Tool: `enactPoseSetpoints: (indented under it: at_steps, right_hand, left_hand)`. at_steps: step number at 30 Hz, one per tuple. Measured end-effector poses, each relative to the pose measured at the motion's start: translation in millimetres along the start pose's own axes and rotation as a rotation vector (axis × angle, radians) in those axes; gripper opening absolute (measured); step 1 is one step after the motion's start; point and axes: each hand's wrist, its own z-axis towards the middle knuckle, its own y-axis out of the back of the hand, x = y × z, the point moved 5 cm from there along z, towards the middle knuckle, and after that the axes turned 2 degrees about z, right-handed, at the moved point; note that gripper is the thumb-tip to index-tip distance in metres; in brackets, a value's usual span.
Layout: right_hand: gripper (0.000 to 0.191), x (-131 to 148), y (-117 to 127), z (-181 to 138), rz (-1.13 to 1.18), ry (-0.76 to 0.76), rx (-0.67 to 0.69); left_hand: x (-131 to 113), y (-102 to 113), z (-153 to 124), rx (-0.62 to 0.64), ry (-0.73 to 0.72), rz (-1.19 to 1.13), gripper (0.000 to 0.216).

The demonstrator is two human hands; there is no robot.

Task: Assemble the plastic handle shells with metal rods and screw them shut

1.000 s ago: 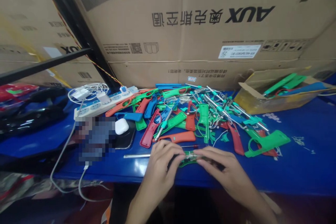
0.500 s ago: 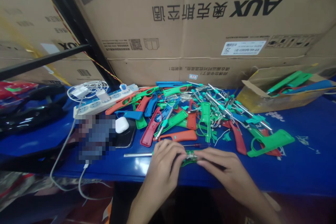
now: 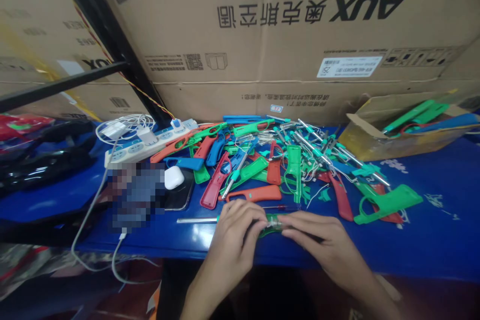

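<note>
green casing, held by both hands; located at six o'clock from the loose parts pile.
fingers of left hand and right hand pinched narrow on it; metal tube toward nine o'clock; best kept level, pressed lightly.

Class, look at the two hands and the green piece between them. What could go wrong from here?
1. The green piece lies between the left hand and right hand, near the edge of the blue table; if it slips, it might fall.
2. The metal rod juts out past the left hand and could get knocked.
3. Loose wires nearby might snag.
</note>
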Motion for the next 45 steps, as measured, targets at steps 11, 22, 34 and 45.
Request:
enactPoseSetpoints:
  at_steps: [11,22,34,45]
  right_hand:
    - [0.031,-3.2,-2.8,-1.6,0.013,-0.014,0.024]
    - [0.027,-2.2,-2.4,0.4,-0.009,-0.057,0.032]
    - [0.027,-2.9,-1.9,-2.4,-0.011,-0.088,0.025]
    - [0.027,-5.9,-3.1,-3.6,-0.005,-0.119,0.03]
  left_hand:
    - [-0.5,0.1,-0.4,0.009,-0.013,0.005,0.014]
    - [-3.4,-0.2,0.0,-0.002,0.006,0.059,0.013]
    - [-2.3,-2.3,-2.4,-0.042,-0.105,0.05,0.011]
    - [-3.2,-0.9,-0.7,-0.075,-0.134,0.059,0.011]
